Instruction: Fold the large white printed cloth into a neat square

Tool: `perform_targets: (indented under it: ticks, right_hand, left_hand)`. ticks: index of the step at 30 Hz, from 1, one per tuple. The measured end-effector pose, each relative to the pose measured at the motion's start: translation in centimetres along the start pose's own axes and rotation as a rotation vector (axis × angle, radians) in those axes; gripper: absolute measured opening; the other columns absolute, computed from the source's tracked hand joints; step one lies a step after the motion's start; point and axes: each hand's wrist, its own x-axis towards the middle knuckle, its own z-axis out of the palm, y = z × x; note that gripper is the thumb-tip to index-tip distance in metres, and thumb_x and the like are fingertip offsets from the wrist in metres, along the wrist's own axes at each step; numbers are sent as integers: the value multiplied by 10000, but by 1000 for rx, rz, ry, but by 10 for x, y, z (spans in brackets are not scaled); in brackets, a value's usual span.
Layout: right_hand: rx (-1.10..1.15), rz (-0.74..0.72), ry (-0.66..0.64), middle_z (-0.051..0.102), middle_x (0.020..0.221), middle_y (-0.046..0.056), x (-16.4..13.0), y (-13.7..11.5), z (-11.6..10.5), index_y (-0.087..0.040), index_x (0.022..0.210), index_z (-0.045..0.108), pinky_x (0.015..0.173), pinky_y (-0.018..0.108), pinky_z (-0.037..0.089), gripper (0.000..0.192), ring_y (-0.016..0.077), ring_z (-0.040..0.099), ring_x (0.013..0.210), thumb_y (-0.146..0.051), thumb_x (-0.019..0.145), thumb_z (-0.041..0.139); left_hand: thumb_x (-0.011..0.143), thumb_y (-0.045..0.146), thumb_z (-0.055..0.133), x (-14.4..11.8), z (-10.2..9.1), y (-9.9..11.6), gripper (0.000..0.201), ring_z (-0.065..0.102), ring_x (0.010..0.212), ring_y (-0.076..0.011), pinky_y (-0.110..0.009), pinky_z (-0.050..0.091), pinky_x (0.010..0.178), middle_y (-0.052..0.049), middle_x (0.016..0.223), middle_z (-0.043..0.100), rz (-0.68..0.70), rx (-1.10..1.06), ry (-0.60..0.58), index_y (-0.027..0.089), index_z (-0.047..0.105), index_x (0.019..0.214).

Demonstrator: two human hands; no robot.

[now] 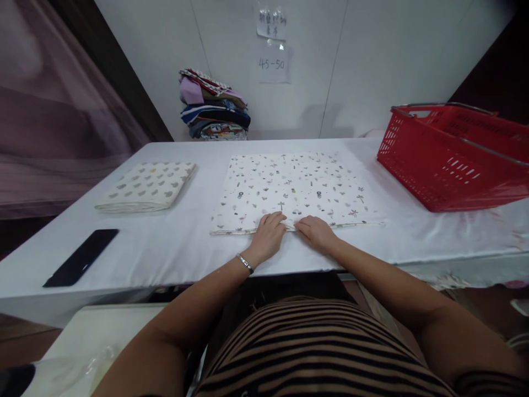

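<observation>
Both hands are mostly closed, fingers bent and drawn together: the left hand (268, 236) and the right hand (317, 232) pinch the near edge of a printed cloth (289, 187), meeting almost at its middle, where a small pucker of fabric rises between the fingertips. The thumbs are largely hidden. A metal-link bracelet (245, 263) circles the left wrist.

The printed cloth lies flat at the centre of the table, a matte white rectangle scattered with tiny palms, flamingos and leaves; its near edge shows layers.

Taking that cloth as the clock's centre, one thick folded cloth (149, 186) with grey-green motifs sits at nine o'clock, and one flat black rectangular slab (82, 258) at eight. At three stands one red plastic basket (446, 165), its walls slotted, with metal handles. At eleven rises one stack of folded fabrics (215, 107), too overlapped to count. Two paper sheets (275, 63) hang on the wall at twelve. A smooth, sheeny white tablecloth (185, 248) lies beneath.
</observation>
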Motion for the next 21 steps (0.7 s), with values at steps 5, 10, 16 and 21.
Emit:
perform_targets:
  ticks: [5, 10, 16, 21]
  right_hand:
    - [-22, -4, -56, 630, 923, 90, 4, 3, 2, -136, 970, 629, 734, 302, 357, 198, 200, 519, 853, -207, 934, 448]
    - [1, -21, -45, 622, 948, 98, 4, 7, 5, -136, 983, 614, 768, 302, 364, 227, 201, 510, 875, -228, 948, 410]
    - [29, -10, -28, 629, 976, 103, 4, 6, 2, -138, 979, 616, 785, 302, 376, 231, 206, 515, 897, -223, 942, 405]
    - [32, 5, -43, 632, 990, 108, 3, 4, -2, -133, 996, 619, 790, 297, 372, 243, 205, 520, 910, -219, 945, 397]
  left_hand:
    - [916, 234, 464, -1, -2, 0, 183, 439, 1247, -234, -434, 356, 1033, -78, 1261, 576, -26, -22, -40, 174, 637, 904]
    - [881, 210, 506, -4, -6, 0, 156, 450, 1241, -251, -466, 349, 1036, -74, 1284, 570, -59, 43, -64, 191, 660, 892]
    - [840, 63, 427, -16, -7, -13, 270, 436, 1259, -269, -497, 344, 1029, -92, 1261, 585, -115, 154, -61, 175, 673, 853]
    - [836, 63, 431, -25, -16, -23, 248, 451, 1241, -282, -514, 336, 1029, -100, 1245, 594, -162, 175, -47, 156, 659, 802]
